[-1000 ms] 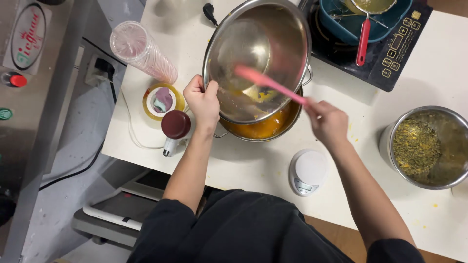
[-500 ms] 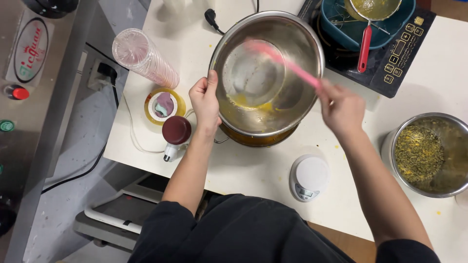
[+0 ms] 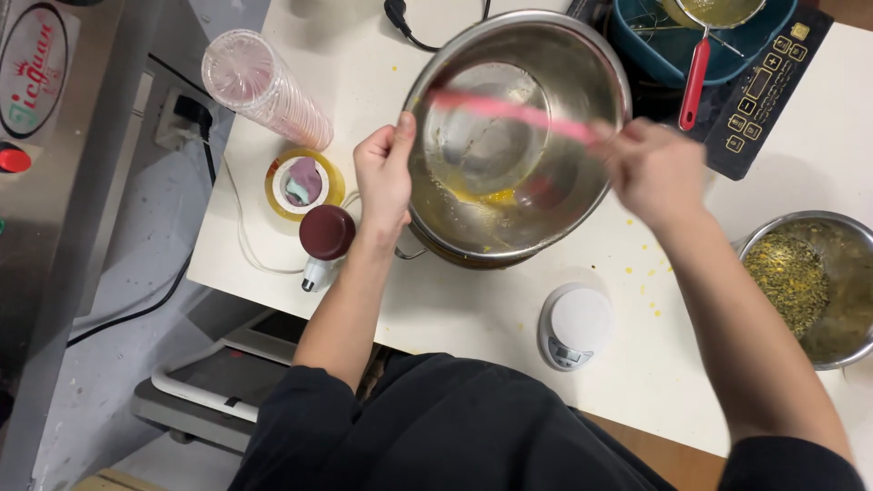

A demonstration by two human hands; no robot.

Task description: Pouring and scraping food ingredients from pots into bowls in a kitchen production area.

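Nearby, kitchen scale (image 3: pixel 575 325), stacked cups (image 3: pixel 264 86).

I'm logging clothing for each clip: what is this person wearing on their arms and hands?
Both forearms are bare. Dark short sleeves end near the elbows. The left hand and right hand have no gloves; no rings, watch or markings show, though the right one is blurred.

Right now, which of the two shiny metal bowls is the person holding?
The big tilted steel bowl at the middle; the left hand grips its rim. The other bowl, at right, sits untouched, full of greenish bits.

A kitchen: steel mixing bowl (image 3: pixel 518 136), induction cooktop (image 3: pixel 764 91), small scale (image 3: pixel 575 325) on white table (image 3: pixel 455 300).
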